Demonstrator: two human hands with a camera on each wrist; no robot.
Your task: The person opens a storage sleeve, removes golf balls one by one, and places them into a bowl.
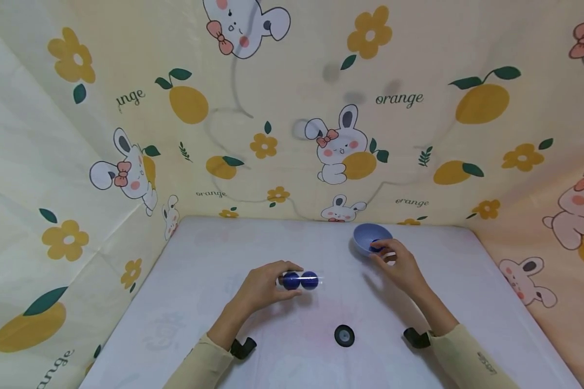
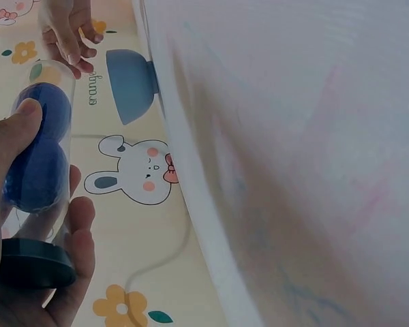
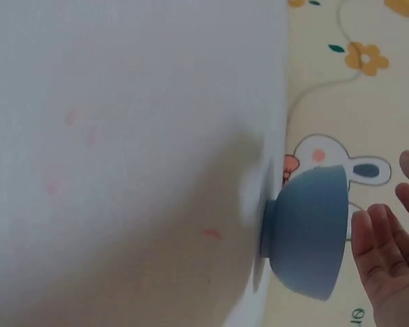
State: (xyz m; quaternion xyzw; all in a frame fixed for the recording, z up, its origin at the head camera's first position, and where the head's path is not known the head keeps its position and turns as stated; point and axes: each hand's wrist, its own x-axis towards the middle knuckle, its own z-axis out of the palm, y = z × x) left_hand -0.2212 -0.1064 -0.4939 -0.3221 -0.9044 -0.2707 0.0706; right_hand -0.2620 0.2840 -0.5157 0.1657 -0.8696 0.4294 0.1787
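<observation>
My left hand (image 1: 267,285) grips a clear tube (image 2: 63,73) lying sideways, its thumb along one wall and its fingers along the other. Two dark blue balls (image 1: 309,280) sit end to end inside it. A black cap (image 2: 35,264) closes the end nearest the palm. Just above a light blue bowl (image 1: 361,233) hovers my right hand (image 1: 403,266), fingers spread loosely. In the head view, a blue ball (image 1: 376,246) shows beyond its fingertips, partly hidden by them and overlapping the bowl's inside. Neither wrist view shows a ball between those fingers.
A black disc (image 1: 344,336) with a grey centre lies on the white-covered table (image 1: 292,246) between the forearms. The bowl stands near the far edge, close to a patterned cloth wall (image 1: 282,70). Black wrist devices sit by both sleeves (image 1: 201,359).
</observation>
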